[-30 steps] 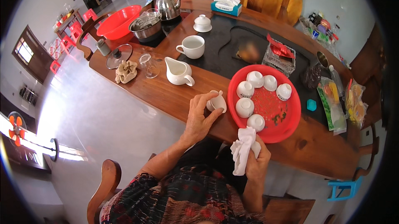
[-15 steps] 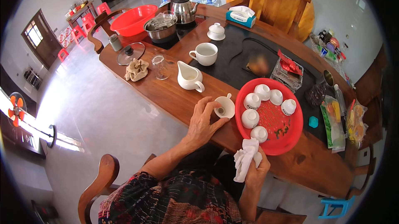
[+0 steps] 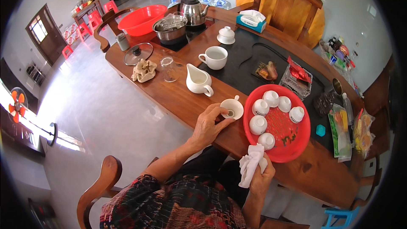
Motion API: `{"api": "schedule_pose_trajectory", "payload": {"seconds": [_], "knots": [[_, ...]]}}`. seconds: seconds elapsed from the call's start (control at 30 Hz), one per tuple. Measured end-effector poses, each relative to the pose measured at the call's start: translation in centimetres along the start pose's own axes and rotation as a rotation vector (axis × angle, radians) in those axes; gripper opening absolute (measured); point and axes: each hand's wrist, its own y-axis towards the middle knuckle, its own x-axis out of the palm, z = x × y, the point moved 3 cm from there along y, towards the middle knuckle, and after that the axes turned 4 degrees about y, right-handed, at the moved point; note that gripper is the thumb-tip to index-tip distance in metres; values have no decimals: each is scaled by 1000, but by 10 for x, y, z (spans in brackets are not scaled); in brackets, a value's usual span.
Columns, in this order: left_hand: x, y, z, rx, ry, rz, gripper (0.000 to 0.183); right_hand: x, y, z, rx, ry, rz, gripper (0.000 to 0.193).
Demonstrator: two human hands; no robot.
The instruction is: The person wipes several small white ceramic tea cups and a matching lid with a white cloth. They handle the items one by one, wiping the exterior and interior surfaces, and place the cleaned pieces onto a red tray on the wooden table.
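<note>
A small white tea strainer (image 3: 232,106), with a short tab handle and a round grey centre, is at the table's near edge. My left hand (image 3: 206,125) pinches its near-left rim between thumb and index finger. Lower right, my right hand (image 3: 261,177) grips a crumpled white cloth (image 3: 251,164); its fingers are partly hidden by the cloth. Just beyond the cloth is a round red tray (image 3: 283,154), where several small white cups (image 3: 258,125) stand upside down round the rim. A white pitcher (image 3: 198,80) and a white mug (image 3: 215,58) stand farther off.
At the left are a clear glass (image 3: 169,70), a beige cloth (image 3: 144,71) and a glass lid (image 3: 138,55). Behind stand a red basin (image 3: 142,21), steel pot (image 3: 169,33), kettle (image 3: 193,12), lidded white bowl (image 3: 226,36) and tissue box (image 3: 251,22). Packets (image 3: 340,127) lie right.
The view has shifted slightly, so the table things sit a little to the right and lower. Both hands keep their holds on the tea strainer and the cloth.
</note>
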Motion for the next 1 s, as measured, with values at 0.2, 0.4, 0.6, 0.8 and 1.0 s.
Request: {"api": "schedule_pose_trajectory", "payload": {"seconds": [0.2,0.4,0.6,0.8,1.0], "knots": [[1,-1,2,19,85,2,32,-5,-1,3,-33,-57,16,23],[-4,-5,9,15,139,48,43,-5,-1,1,49,31,-33,21],[-44,37,22,188,420,240,57,-7,-1,2,7,-32,-34,26],[-77,142,-41,159,607,33,63,-6,-1,8,-6,-44,-6,27],[-62,203,-110,11,786,-281,36,-12,-1,8,21,-80,-79,29]]}}
